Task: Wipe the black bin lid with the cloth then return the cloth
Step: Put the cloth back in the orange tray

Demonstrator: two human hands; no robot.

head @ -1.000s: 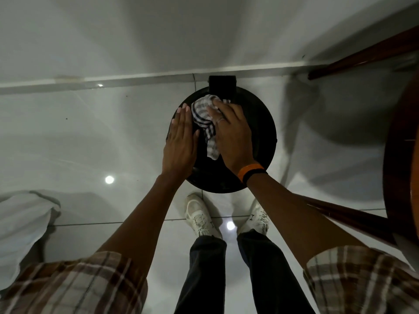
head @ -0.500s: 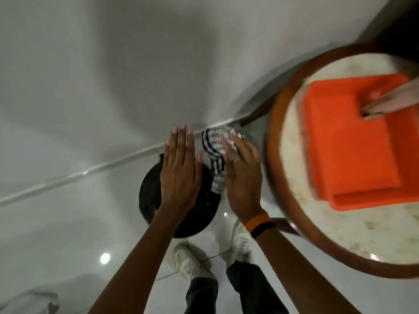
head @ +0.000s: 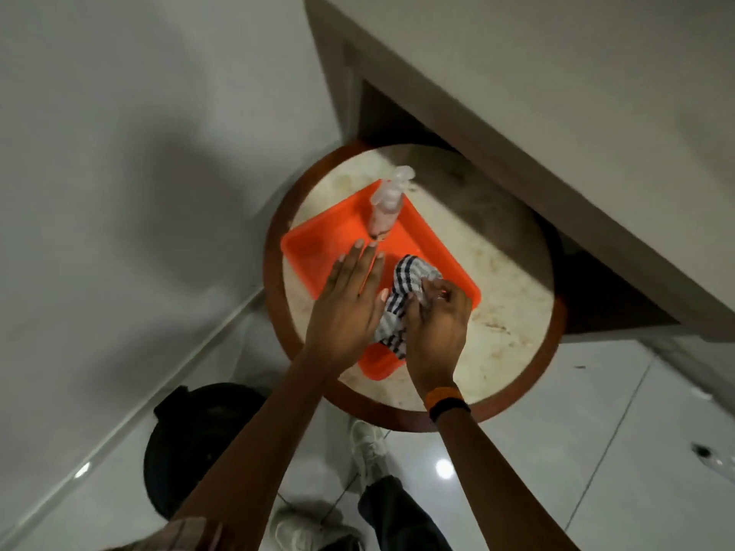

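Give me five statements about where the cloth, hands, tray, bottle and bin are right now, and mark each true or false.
1. The right hand grips the cloth. True.
2. The cloth is on the bin lid. False: it is over the orange tray on the round table.
3. The left hand is flat and open, holding nothing. True.
4. The tray is empty. False: a clear bottle stands at its far end.
5. The bin sits on the table. False: it is on the floor, lower left of the table.
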